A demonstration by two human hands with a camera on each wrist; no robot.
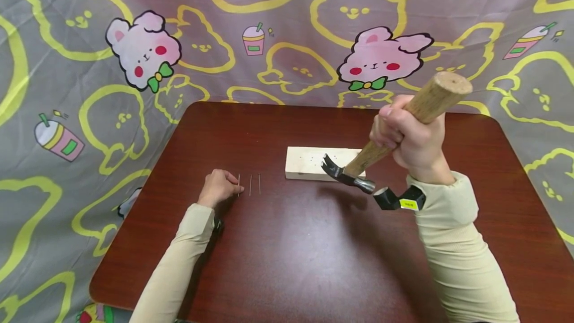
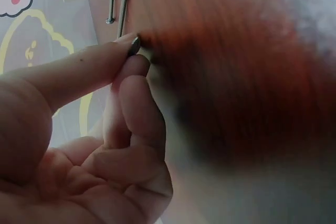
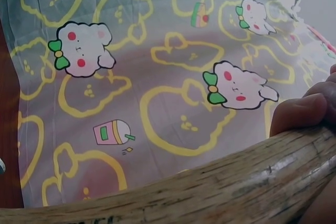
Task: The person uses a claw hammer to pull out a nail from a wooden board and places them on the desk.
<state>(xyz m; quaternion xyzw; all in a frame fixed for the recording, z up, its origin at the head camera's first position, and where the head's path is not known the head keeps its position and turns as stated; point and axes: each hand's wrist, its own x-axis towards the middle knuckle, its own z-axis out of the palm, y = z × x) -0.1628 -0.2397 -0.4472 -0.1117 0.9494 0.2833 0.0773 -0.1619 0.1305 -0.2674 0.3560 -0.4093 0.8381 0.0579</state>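
My right hand (image 1: 414, 136) grips a claw hammer by its thick wooden handle (image 3: 173, 184), raised over the table. The dark metal hammer head (image 1: 345, 174) hangs low, in front of a pale wooden block (image 1: 300, 161) in the head view. Several small dark dots mark the block's top. My left hand (image 1: 218, 187) is low at the table, left of the block. Its thumb and forefinger pinch a nail (image 2: 135, 45), mostly hidden by the fingers in the left wrist view. Two more nails (image 1: 250, 186) lie just to the right, side by side.
The dark red-brown table (image 1: 291, 253) has rounded corners. A patterned cloth (image 1: 287, 29) with rabbit and cup pictures hangs behind it and at both sides. A small black device (image 1: 399, 198) sits at my right wrist, near the hammer head.
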